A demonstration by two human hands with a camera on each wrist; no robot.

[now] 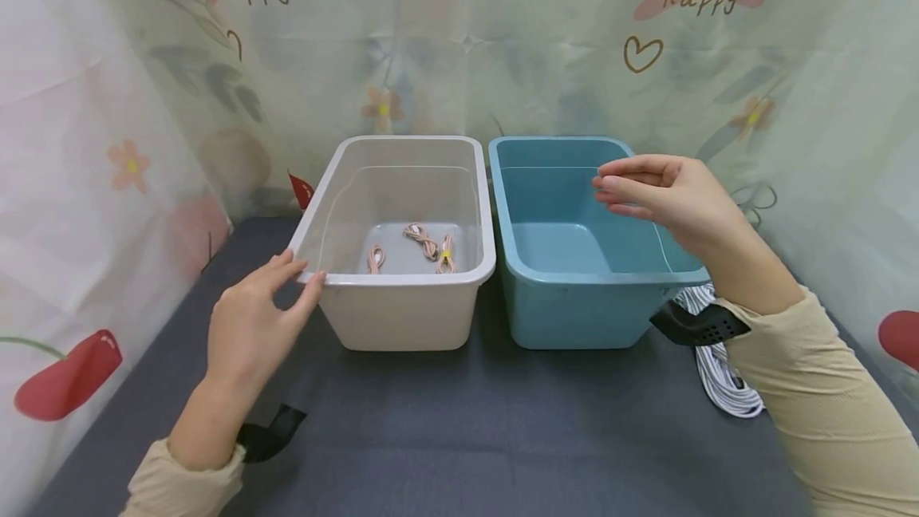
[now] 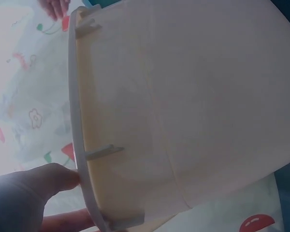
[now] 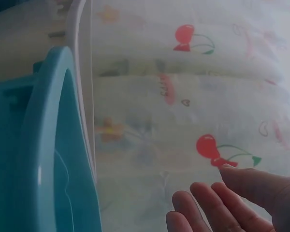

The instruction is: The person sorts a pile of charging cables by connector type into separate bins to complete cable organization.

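My left hand (image 1: 251, 325) is at the near left corner of the beige bin (image 1: 402, 313), thumb and fingertips touching its rim with the fingers fairly straight. In the left wrist view the thumb (image 2: 55, 179) meets the rim's edge. Three small bundles of pinkish cable (image 1: 421, 242) lie on that bin's floor, one with a yellow tie. Over the right side of the blue bin (image 1: 574, 313) hovers my right hand (image 1: 668, 194), its fingers loosely bent. A gap shows between its thumb (image 3: 246, 181) and fingers, and nothing is visible in it.
Both bins stand side by side on a dark cloth-covered table (image 1: 431, 437). A coil of white cable (image 1: 725, 381) lies right of the blue bin, partly hidden by my right wrist. Printed curtains (image 1: 459, 46) hang behind and at both sides.
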